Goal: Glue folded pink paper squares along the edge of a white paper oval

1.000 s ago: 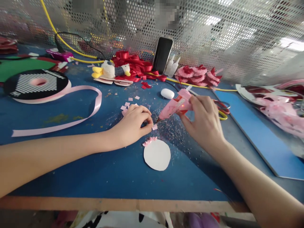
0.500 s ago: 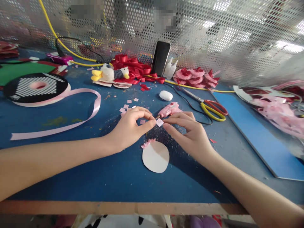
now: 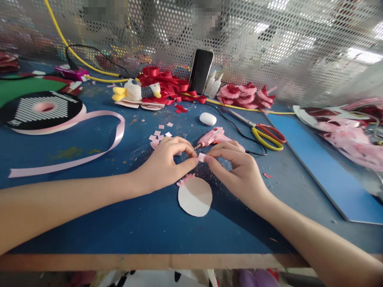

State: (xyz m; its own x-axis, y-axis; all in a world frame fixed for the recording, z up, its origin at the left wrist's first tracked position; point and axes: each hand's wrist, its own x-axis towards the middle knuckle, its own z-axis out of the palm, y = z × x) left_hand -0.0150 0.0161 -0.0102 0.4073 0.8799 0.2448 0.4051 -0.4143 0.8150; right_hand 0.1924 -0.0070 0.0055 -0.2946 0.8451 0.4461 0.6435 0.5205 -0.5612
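A small pale pink ribbon square (image 3: 202,158) is pinched between the fingertips of my left hand (image 3: 170,159) and my right hand (image 3: 239,167), one at each side of it. Just below them a round white disc (image 3: 195,197) lies flat on the blue table, with ruffled pink ribbon petals (image 3: 186,179) along its upper left edge. Behind my right hand lies a pink glue gun (image 3: 212,136), its nozzle pointing left towards my fingertips. More cut ribbon squares (image 3: 157,135) are scattered beyond my left hand, which partly hides some.
A ribbon spool (image 3: 44,111) with a loose pink tail (image 3: 116,135) lies at left. Scissors (image 3: 266,137) and a blue board (image 3: 323,167) are at right. Farther back are a white oval case (image 3: 208,118), red ribbon (image 3: 164,85), a phone (image 3: 201,71) and a plush duck (image 3: 136,91).
Both hands have come slightly lower and the ribbon square has turned between the fingertips, its near edge now straighter. The whole view has shifted a little.
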